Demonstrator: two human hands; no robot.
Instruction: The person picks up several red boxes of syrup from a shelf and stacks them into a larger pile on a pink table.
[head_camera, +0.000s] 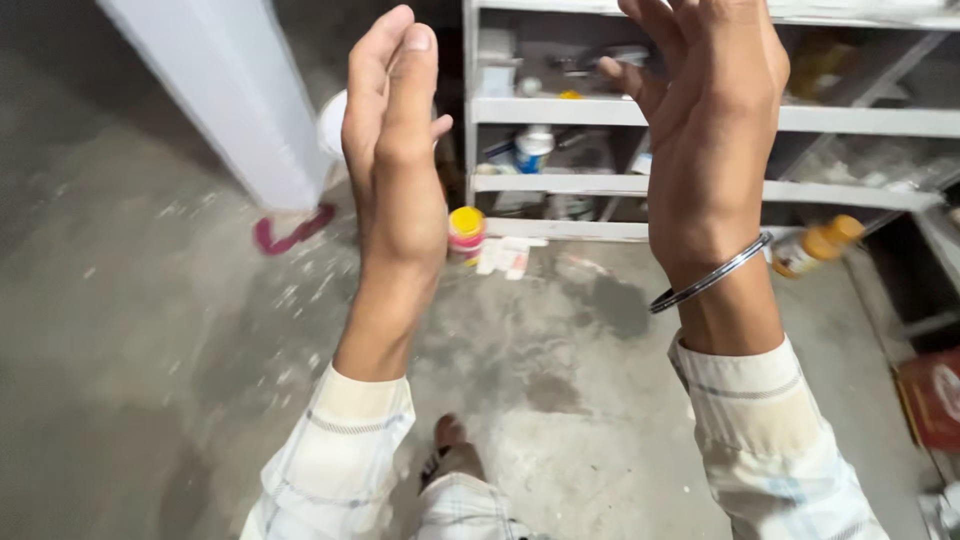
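Nearest the camera, a bare foot in a dark-strapped sandal (447, 447) stands on the stained grey concrete floor (150, 350), between two pale checked shirt sleeves. Above them both hands are raised, palms turned toward each other, holding nothing. The left hand (397, 150) has its fingers (410, 70) straight and pressed together, edge-on to the camera. The right hand (712, 110), with a thin steel bangle (710, 275) on the wrist, has its fingers loosely curled and slightly apart, reaching up at the white metal shelf rack (560, 110).

Judging from this pose, steady work here calls for keeping both palms level and well apart from the crowded shelves, so nothing gets knocked off.

Farther off, just beside the left wrist, a small round tin with a yellow lid and pink band (466, 232) sits on the floor at the rack's foot, next to a flat white packet (508, 255). To the right lies a tipped bottle with an orange cap (815, 245). On the rack, a white jar with a blue band (533, 148). Far left, a pink curved strap (290, 232) lies by a white pillar (230, 90). At the right edge, a red box (930, 395).
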